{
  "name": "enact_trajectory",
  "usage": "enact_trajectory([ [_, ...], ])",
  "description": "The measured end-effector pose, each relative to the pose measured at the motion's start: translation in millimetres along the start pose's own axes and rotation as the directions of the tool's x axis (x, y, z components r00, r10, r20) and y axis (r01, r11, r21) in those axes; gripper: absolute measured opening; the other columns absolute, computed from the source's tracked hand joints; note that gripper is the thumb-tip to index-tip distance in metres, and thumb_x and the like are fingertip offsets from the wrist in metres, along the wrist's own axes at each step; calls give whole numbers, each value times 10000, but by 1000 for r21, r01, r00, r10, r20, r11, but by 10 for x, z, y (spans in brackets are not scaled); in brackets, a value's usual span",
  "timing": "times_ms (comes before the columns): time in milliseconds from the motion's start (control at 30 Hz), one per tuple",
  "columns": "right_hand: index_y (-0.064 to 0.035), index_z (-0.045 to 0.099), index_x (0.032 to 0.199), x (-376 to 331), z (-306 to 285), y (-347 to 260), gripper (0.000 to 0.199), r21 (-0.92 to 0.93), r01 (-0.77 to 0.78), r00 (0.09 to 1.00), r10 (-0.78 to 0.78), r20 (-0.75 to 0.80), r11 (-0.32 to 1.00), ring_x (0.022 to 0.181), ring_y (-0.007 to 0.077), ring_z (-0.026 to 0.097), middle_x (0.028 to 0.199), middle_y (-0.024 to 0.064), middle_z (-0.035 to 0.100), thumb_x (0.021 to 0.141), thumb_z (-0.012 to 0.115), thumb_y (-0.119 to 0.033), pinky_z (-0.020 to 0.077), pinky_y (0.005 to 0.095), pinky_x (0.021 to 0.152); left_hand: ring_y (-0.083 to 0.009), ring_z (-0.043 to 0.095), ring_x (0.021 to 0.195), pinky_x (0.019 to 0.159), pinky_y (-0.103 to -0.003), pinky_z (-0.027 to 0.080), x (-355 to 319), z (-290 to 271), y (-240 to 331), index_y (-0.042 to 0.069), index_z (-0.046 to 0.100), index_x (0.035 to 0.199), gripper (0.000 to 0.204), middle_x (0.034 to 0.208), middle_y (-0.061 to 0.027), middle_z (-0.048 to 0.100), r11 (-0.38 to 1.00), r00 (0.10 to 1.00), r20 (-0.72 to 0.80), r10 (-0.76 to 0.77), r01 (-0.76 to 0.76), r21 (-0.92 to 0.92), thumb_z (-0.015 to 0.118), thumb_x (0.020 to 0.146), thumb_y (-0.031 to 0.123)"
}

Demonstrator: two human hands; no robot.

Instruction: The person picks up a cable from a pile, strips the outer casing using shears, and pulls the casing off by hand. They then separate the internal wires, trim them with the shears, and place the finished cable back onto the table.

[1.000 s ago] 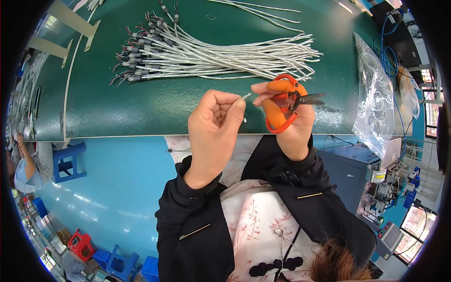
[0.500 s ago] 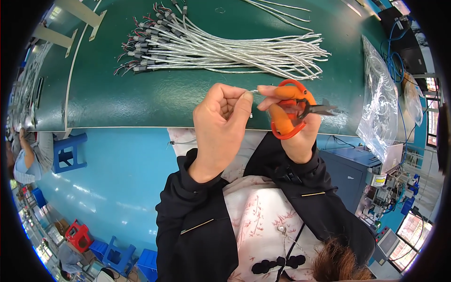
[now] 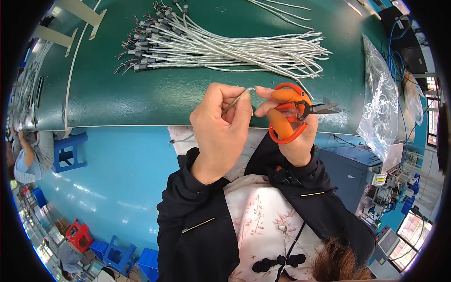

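Note:
My left hand point(image 3: 221, 129) is closed, thumb and forefinger pinching a thin silvery cable point(image 3: 238, 99) near its end. That end sticks out past the fingertips toward my right hand point(image 3: 300, 143). Orange covers sit on two fingers of the right hand, which is wrapped around a pair of scissors point(image 3: 320, 109) with orange-red handles. Their dark blades point right, away from the cable. The right thumb and forefinger tips are close to the cable end; whether they touch it I cannot tell. Beyond both hands lies a bundle of silvery cables point(image 3: 225, 50) with grey sleeves and frayed coloured wires on the left.
Everything rests on a green table point(image 3: 108, 101), whose near edge runs below my hands. Clear plastic bags point(image 3: 378, 101) hang at its right end. A blue stool point(image 3: 69, 152) stands at the left, near another person. A grey cabinet point(image 3: 345, 171) is at the right.
My left hand has shifted slightly left, and more of the pinched cable shows between its fingers. The scissors have turned a little in my right hand. One cable end by the bundle now lies lower.

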State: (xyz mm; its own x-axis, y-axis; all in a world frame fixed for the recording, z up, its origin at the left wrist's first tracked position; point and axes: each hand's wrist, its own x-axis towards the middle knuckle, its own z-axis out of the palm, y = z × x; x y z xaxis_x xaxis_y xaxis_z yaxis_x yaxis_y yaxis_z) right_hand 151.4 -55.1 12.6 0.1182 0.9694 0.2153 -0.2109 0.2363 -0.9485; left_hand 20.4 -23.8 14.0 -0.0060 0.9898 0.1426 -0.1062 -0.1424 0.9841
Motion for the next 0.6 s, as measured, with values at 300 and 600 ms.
enact_trajectory([
  [300,41,485,1155,32,14,-24,322,100,-42,997,49,-67,994,799,189,618,1142,246,583,838,530,16,435,263,662,-15,468,561,484,-174,369,-7,15,0,-12,553,876,85,693,-1,566,995,996,-10,85,-84,45,617,823,-31],
  [600,45,484,1165,14,60,-34,334,-17,8,1000,-8,-2,1000,816,196,626,1136,238,589,832,509,68,479,291,739,-64,425,525,470,-217,360,-8,-4,-46,4,573,862,113,702,-30,541,936,974,-5,228,-217,277,639,782,-40],
])
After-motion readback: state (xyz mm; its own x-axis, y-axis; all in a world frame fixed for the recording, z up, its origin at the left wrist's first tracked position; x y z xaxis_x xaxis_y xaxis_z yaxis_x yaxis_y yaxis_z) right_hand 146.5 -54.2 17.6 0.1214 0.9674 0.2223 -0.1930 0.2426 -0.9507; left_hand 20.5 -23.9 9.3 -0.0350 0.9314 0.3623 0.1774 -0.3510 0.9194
